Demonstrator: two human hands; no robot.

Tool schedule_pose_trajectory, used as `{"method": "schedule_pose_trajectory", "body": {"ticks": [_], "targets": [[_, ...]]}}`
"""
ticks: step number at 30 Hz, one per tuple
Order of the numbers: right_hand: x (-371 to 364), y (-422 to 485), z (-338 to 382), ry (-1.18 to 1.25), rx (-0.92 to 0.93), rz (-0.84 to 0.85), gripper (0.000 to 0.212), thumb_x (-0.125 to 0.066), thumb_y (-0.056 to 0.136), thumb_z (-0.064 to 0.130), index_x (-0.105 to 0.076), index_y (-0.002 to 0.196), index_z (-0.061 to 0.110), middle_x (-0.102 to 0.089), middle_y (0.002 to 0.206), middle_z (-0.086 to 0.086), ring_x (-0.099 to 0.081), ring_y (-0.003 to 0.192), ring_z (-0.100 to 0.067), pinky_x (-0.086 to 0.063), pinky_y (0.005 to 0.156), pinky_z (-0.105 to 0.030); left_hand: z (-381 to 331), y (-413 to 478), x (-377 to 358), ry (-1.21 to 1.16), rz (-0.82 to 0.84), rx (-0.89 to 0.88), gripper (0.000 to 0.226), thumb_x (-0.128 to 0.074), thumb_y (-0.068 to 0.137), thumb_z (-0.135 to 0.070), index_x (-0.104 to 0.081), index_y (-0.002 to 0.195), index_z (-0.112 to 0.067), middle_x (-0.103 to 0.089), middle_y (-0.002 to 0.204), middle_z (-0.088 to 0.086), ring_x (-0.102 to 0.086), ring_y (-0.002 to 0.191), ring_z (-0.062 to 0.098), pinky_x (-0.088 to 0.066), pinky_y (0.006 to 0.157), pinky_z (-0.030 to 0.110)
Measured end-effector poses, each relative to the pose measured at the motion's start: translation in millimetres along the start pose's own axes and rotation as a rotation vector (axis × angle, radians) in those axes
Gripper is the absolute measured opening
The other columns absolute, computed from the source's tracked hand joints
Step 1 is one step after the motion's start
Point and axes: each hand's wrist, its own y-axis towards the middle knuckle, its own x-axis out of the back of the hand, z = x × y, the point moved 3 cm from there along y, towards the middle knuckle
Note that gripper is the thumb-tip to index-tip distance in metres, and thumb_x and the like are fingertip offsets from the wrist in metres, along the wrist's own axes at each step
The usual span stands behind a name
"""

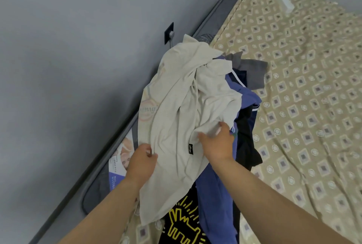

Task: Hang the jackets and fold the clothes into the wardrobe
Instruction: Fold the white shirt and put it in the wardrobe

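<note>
My left hand point(142, 160) pinches the cream shirt point(182, 96) at its 8 o'clock edge. My right hand point(217, 141) grips a bunched fold at 4 o'clock, I judge to lift it off the pile for folding. It lies on the blue garment point(213, 194) on the bed point(303, 116). Its long axis runs from 1 to 7 o'clock, hem end toward me.

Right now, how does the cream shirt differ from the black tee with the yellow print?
The cream shirt is pale, with a small black tag; the black tee is dark, with a yellow figure. The cream shirt lies on top of the pile, gripped by the left hand and the right hand; the black tee lies under it, untouched. Both are unfolded on the bed.
</note>
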Motion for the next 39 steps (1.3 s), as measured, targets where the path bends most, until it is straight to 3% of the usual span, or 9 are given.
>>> {"method": "schedule_pose_trajectory", "body": {"ticks": [5,10,14,20,24,29,34,36,39], "targets": [[7.1,25.7,18.2,0.388,-0.313,0.059,0.02,-0.064,0.093,0.021,-0.053,0.078,0.014,-0.057,0.084,-0.004,-0.058,0.081,-0.023,-0.052,0.081,-0.036,-16.8,-25.4,11.6,-0.294,0.028,0.064,0.025,-0.05,0.096,-0.011,-0.044,0.071,-0.009,-0.041,0.061,0.005,-0.039,0.062,0.019,-0.034,0.061,0.031],[39.3,0.4,41.1,0.825,-0.306,0.223,0.026,-0.054,0.094,0.006,-0.063,0.118,0.001,-0.068,0.106,-0.01,-0.063,0.096,-0.028,-0.053,0.09,-0.038,-20.3,-59.9,24.6,-0.281,-0.009,0.021,0.023,-0.046,0.098,-0.011,-0.043,0.076,-0.003,-0.042,0.068,0.007,-0.039,0.066,0.021,-0.035,0.062,0.032],[92.1,-34.1,69.0,1.025,-0.226,0.263,0.018,-0.047,0.1,0.007,-0.057,0.086,0.008,-0.061,0.069,-0.002,-0.059,0.061,-0.015,-0.049,0.063,-0.03,-30.8,-82.8,25.4,0.014,-0.061,-0.025,0.029,-0.042,0.099,-0.012,-0.038,0.07,-0.013,-0.044,0.067,0.002,-0.039,0.062,0.015,-0.033,0.056,0.031],[183.2,-110.8,147.4,0.965,0.024,0.375,0.019,-0.044,0.103,0.007,-0.044,0.084,0.012,-0.035,0.06,-0.001,-0.041,0.048,-0.011,-0.053,0.057,-0.028,-134.7,-135.2,37.9,0.259,-0.037,-0.325,0.01,-0.044,0.1,-0.021,-0.052,0.096,-0.02,-0.057,0.098,-0.004,-0.054,0.084,0.013,-0.046,0.077,0.033],[246.6,-172.8,198.1,0.726,0.22,0.446,0.021,-0.043,0.104,0.008,-0.041,0.084,0.015,-0.037,0.059,0.0,-0.042,0.046,-0.012,-0.049,0.046,-0.026,-225.6,-193.8,67.0,0.057,-0.054,-0.648,0.076,-0.067,0.086,-0.037,-0.024,0.149,-0.035,-0.03,0.144,-0.021,-0.032,0.134,0.004,-0.037,0.108,0.03],[324.3,-248.9,248.6,0.692,0.434,0.424,0.022,-0.042,0.103,0.006,-0.041,0.081,0.013,-0.036,0.059,-0.002,-0.04,0.046,-0.014,-0.043,0.045,-0.026,-312.6,-290.3,88.1,0.013,0.107,-0.994,0.078,-0.059,0.07,-0.061,-0.027,0.14,-0.05,-0.03,0.142,-0.035,-0.028,0.134,-0.01,-0.03,0.115,0.029],[402.2,-331.0,284.9,0.434,0.67,0.456,0.02,-0.046,0.1,0.005,-0.043,0.081,0.011,-0.036,0.057,-0.002,-0.036,0.045,-0.014,-0.04,0.042,-0.025,-383.6,-379.3,127.3,-0.105,-0.012,-1.236,0.083,-0.056,0.067,-0.066,-0.008,0.135,-0.061,-0.005,0.144,-0.045,-0.004,0.134,-0.024,-0.007,0.103,-0.003],[427.4,-365.6,296.2,0.337,0.733,0.452,0.02,-0.046,0.099,0.005,-0.044,0.08,0.01,-0.036,0.057,-0.003,-0.037,0.045,-0.014,-0.04,0.042,-0.023,-414.2,-411.4,139.7,-0.067,0.144,-1.231,0.083,-0.065,0.065,-0.063,-0.019,0.134,-0.063,-0.026,0.139,-0.046,-0.023,0.128,-0.025,-0.021,0.102,0.002],[459.1,-410.6,306.4,0.34,0.804,0.365,0.023,-0.045,0.1,0.004,-0.044,0.078,0.011,-0.038,0.056,-0.002,-0.039,0.044,-0.013,-0.042,0.042,-0.023,-444.8,-452.2,135.3,-0.152,0.479,-1.139,0.032,-0.074,0.08,-0.033,-0.065,0.11,-0.032,-0.073,0.104,-0.014,-0.067,0.097,0.002,-0.055,0.09,0.035]]}}
